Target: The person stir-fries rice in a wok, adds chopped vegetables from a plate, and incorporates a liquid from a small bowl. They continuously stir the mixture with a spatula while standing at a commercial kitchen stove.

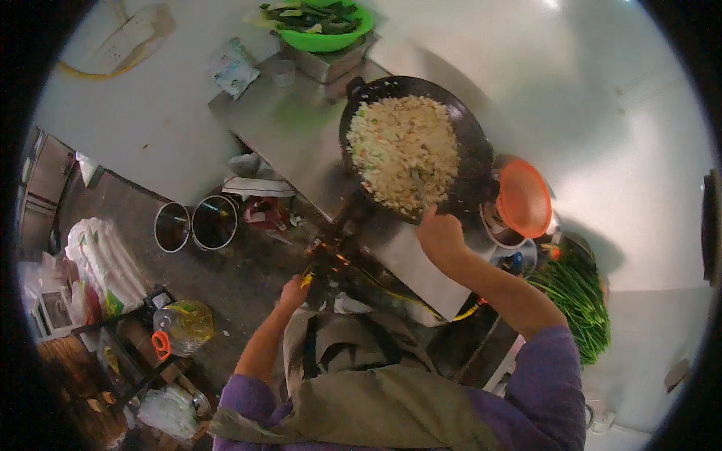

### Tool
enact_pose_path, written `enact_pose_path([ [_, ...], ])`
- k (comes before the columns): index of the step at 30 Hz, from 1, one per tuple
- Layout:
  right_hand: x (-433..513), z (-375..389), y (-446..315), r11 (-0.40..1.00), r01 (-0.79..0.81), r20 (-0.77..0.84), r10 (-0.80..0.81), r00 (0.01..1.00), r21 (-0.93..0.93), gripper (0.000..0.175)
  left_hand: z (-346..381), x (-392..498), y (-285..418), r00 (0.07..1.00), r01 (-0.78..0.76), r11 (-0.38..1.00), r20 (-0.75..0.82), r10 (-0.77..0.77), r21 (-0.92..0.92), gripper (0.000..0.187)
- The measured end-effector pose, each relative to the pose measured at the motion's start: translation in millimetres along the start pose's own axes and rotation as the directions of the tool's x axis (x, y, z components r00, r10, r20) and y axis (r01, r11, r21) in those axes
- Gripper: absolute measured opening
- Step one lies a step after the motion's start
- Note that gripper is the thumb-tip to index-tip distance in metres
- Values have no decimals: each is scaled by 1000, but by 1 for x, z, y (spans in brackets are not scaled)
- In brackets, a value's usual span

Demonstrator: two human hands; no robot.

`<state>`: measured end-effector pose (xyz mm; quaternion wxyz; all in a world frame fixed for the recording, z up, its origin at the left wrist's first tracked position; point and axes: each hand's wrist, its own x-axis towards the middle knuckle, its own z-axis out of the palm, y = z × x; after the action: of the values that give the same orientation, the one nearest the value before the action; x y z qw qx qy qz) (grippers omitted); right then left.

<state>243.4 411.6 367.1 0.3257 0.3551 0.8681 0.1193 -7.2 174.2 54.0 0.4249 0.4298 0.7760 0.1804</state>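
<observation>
My right hand [443,237] grips the handle of a metal cooking utensil [419,189], whose far end is buried in fried rice [406,141]. The rice, with green and orange bits, fills much of a large black wok [476,146] on the metal stove counter. Low and to the left, beside the counter's front edge, my left hand [294,291] is closed around a small yellow object [307,279], too blurred to name. Small orange glints show just beyond it.
A green basin [324,40] of dark green vegetables stands behind the wok. An orange plastic basket [524,197] and green chives or scallions [581,304] lie right. Two round-rimmed bins [214,222] stand on the floor, left; an oil bottle [189,327] sits lower left.
</observation>
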Motion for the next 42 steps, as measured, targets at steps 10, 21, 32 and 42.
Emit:
enact_pose_path([
  [10,0,-208,-183,543,798,-579,-573,580,262,23,-135,-87,-106,962,-13,990,-271,-26,-142,9],
  [21,-78,-455,-572,-470,23,-350,-687,-637,882,65,-372,-252,-330,768,221,923,-528,-364,-315,18],
  [32,-13,-609,-686,-506,-310,-557,-463,-690,805,48,-449,-139,-408,960,91,928,-216,-178,-361,26],
  [42,303,-618,-690,-752,-166,-432,-528,731,639,46,-693,-119,-419,856,-14,874,-458,-241,-486,17],
])
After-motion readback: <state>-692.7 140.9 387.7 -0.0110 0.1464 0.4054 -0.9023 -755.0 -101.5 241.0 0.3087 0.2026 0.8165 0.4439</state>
